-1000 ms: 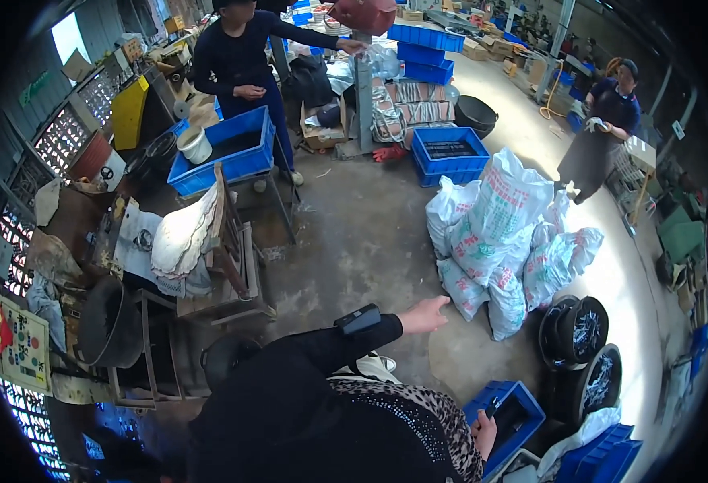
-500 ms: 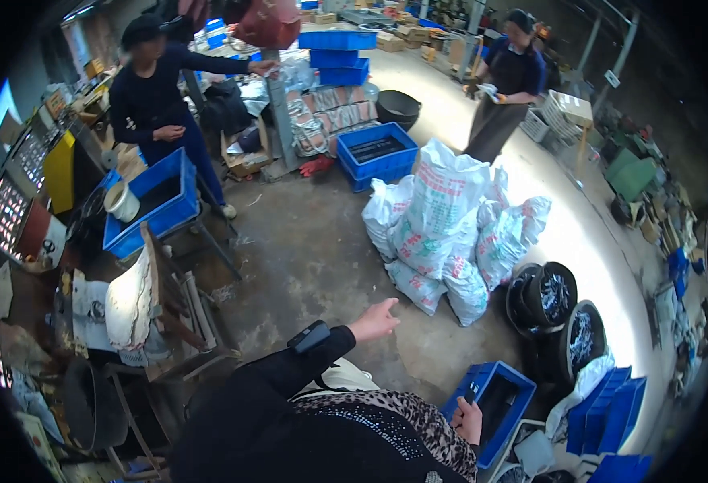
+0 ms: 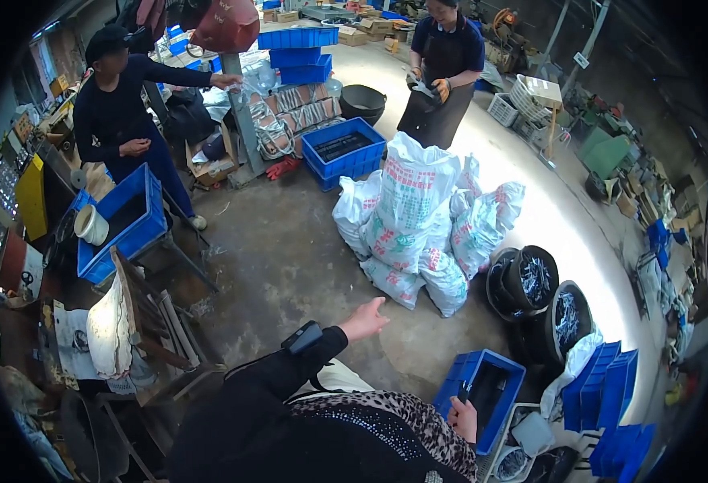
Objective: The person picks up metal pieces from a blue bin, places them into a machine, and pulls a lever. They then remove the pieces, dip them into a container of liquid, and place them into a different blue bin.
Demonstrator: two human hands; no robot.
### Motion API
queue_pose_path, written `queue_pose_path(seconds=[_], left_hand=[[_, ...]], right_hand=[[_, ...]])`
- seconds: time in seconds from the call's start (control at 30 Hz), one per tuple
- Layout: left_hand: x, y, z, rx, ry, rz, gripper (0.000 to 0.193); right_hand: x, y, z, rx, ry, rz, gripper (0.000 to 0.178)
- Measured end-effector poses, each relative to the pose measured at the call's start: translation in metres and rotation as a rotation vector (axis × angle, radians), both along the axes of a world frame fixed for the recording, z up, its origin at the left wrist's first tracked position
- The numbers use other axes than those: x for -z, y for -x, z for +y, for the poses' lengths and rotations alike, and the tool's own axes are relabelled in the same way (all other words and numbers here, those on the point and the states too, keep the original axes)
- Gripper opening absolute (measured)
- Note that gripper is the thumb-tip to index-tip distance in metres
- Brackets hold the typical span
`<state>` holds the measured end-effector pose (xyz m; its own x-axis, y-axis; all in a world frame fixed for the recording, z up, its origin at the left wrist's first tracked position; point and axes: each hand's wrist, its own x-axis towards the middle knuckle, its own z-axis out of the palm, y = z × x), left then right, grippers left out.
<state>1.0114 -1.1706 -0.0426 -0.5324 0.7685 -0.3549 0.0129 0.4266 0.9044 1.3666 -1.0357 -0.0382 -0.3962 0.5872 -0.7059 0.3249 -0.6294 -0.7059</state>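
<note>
The person's left hand [image 3: 365, 319], empty with fingers loosely parted, reaches out near a pile of white woven sacks [image 3: 418, 213] printed in red and green, on the grey concrete floor [image 3: 277, 278]. The right hand [image 3: 462, 419] grips a small, slim, dark object [image 3: 465, 390] beside the left wall of a rectangular blue plastic bin [image 3: 453, 377]. Beyond this bin, round black tubs [image 3: 517, 282] hold silvery strips [image 3: 536, 275].
</note>
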Motion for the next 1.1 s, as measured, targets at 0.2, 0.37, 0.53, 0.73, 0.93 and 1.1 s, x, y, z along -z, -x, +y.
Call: queue_pose_path(seconds=[0.2, 0.37, 0.53, 0.73, 0.93, 1.1], left_hand=[[0.001, -0.006, -0.002, 0.001, -0.001, 0.01, 0.068], [-0.001, -0.01, -0.007, -0.024, 0.022, 0.008, 0.068], [0.002, -0.017, -0.009, -0.042, 0.026, -0.01, 0.068], [0.006, -0.024, -0.009, -0.068, 0.048, -0.024, 0.067], [0.005, -0.029, -0.008, -0.064, 0.064, -0.019, 0.066], [0.005, -0.032, -0.009, -0.049, 0.045, 0.019, 0.063]], right_hand=[[0.004, -0.003, 0.004, -0.012, 0.021, 0.019, 0.006], [0.009, -0.004, 0.01, -0.033, 0.027, -0.001, 0.007], [0.012, -0.006, 0.015, -0.059, 0.013, -0.017, 0.007], [0.01, -0.011, 0.02, -0.064, 0.006, -0.018, 0.007], [0.009, -0.013, 0.022, -0.07, 0.019, -0.029, 0.007], [0.008, -0.015, 0.019, -0.063, 0.028, -0.021, 0.007]])
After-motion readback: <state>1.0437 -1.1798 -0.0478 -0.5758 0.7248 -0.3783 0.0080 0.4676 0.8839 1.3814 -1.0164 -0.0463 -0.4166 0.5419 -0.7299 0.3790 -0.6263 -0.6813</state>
